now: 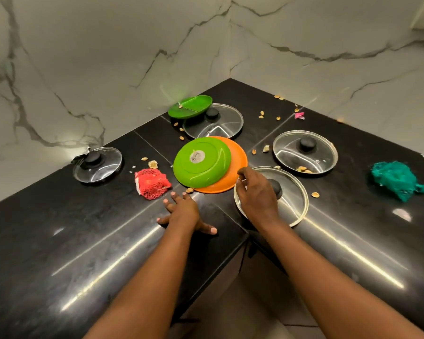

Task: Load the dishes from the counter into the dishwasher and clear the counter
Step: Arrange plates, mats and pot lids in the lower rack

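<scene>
Barely begun: left hand (181, 211) lay flat & empty on black worktop (59, 241); right hand (256, 192) pinched steel-rimmed glass lid (291, 199); upturned green plastic plate (202, 162) & orange plate (238, 165) just beyond, unloaded.

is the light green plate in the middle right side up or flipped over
Flipped over: the light green plate shows its underside, sticker up, lying on the orange plate.

left hand (181, 211) flat on counter (59, 241) | right hand (255, 192) over near glass lid (294, 199), fingertips at orange plate (238, 162)
</scene>
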Demonstrator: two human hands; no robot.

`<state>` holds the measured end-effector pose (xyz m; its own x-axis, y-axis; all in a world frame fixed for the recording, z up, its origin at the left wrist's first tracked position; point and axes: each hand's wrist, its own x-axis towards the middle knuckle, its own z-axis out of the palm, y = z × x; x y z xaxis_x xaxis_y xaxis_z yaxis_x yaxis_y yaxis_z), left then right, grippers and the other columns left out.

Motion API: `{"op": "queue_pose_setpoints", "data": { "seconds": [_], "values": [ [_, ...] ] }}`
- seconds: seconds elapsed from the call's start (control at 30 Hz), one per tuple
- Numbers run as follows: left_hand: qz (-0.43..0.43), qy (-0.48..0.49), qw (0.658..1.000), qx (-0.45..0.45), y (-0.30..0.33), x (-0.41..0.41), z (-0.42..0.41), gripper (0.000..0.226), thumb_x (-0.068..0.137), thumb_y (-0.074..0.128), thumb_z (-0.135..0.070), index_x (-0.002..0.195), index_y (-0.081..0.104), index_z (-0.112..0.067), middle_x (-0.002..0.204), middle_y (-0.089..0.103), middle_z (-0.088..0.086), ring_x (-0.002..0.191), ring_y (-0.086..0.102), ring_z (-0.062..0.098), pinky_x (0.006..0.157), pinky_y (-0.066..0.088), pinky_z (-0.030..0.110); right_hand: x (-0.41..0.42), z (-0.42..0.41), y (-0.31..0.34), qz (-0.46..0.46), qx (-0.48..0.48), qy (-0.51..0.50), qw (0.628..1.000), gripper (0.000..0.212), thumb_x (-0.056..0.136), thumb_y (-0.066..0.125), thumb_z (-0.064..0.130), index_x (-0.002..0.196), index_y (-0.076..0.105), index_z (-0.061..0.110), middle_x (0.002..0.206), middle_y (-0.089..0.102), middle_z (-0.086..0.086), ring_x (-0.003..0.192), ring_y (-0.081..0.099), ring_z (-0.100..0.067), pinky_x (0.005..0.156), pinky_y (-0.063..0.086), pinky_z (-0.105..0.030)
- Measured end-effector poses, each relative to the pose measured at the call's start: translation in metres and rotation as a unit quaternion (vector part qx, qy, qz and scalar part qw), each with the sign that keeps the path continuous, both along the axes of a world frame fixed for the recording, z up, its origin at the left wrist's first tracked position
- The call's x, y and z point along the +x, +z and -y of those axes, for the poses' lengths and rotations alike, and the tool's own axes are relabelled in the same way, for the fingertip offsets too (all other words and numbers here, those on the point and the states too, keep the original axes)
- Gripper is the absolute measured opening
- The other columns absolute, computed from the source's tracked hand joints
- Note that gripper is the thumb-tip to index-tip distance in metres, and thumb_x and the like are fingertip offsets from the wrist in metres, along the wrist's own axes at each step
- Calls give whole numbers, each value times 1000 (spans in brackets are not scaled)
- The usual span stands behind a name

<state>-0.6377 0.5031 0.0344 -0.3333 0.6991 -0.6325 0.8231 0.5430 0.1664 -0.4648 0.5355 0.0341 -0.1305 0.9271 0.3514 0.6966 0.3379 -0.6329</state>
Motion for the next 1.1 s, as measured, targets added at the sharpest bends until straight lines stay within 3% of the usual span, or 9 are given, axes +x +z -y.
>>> {"op": "queue_pose_setpoints", "data": {
  "seconds": [0.3, 0.43, 0.53, 0.63, 0.77, 0.87, 0.97, 1.03, 1.1],
  "values": [
    [0, 26, 998, -54, -3, 2, -15, 159, 45, 95, -44, 150, -20, -13, 153, -35, 13, 140, -28, 42, 103, 10, 77, -14, -43, 0, 51, -70, -2, 996, 27, 91, 58, 14, 116, 60, 5, 110, 61, -20, 101, 56, -37, 82, 45, -44],
    [11, 36, 998, -56, -7, 2, -17, 162, 43, 96, -43, 149, -23, -11, 152, -37, 15, 139, -31, 40, 104, 4, 75, -21, -65, 3, 83, -96, -74, 989, 28, 91, 53, 13, 116, 59, 3, 116, 59, -21, 107, 52, -39, 88, 39, -43],
    [17, 29, 998, -58, -8, 2, -16, 160, 45, 95, -42, 148, -23, -10, 150, -39, 16, 138, -32, 42, 103, 4, 78, -15, -81, 3, 143, -129, -108, 975, 32, 92, 55, 21, 118, 59, 4, 122, 58, -20, 112, 49, -40, 92, 37, -43],
    [21, 22, 998, -58, -8, 2, -15, 159, 47, 95, -42, 148, -23, -10, 150, -39, 17, 137, -32, 44, 102, 3, 78, -14, -90, 3, 153, -165, -71, 972, 40, 90, 62, 29, 121, 59, 4, 124, 58, -20, 115, 50, -40, 95, 39, -42],
    [19, 20, 998, -61, -7, 2, -16, 159, 47, 95, -42, 149, -22, -9, 150, -39, 17, 137, -32, 44, 102, 5, 78, -36, -95, 4, 58, -165, -42, 984, 48, 90, 62, 39, 117, 58, 0, 117, 60, -25, 112, 52, -42, 91, 40, -43],
    [25, 23, 998, -60, -8, 3, -16, 159, 46, 95, -42, 149, -22, -10, 150, -40, 16, 136, -33, 44, 102, 4, 79, -61, -95, 6, 25, -198, -60, 978, 67, 85, 66, 52, 122, 50, -1, 127, 52, -24, 120, 46, -41, 94, 39, -44],
    [21, 21, 998, -57, -7, 3, -15, 158, 48, 95, -41, 148, -22, -8, 149, -40, 17, 137, -33, 44, 102, 5, 79, -81, -94, 11, 2, -253, -100, 962, 86, 73, 79, 49, 131, 37, 1, 135, 46, -22, 125, 45, -39, 97, 40, -44],
    [24, 21, 998, -62, -5, 3, -16, 157, 50, 94, -39, 148, -24, -8, 148, -42, 17, 136, -34, 44, 102, 6, 79, -92, -102, 7, -73, -314, -100, 941, 87, 68, 84, 45, 130, 39, 2, 133, 51, -21, 121, 50, -39, 95, 45, -43],
    [32, 25, 997, -69, -3, 3, -18, 156, 51, 94, -38, 147, -26, -9, 146, -44, 17, 134, -36, 44, 102, 5, 79, -99, -105, 7, -222, -350, -79, 907, 86, 56, 88, 45, 122, 48, 7, 123, 59, -16, 110, 58, -36, 93, 50, -46]
  ]
}}
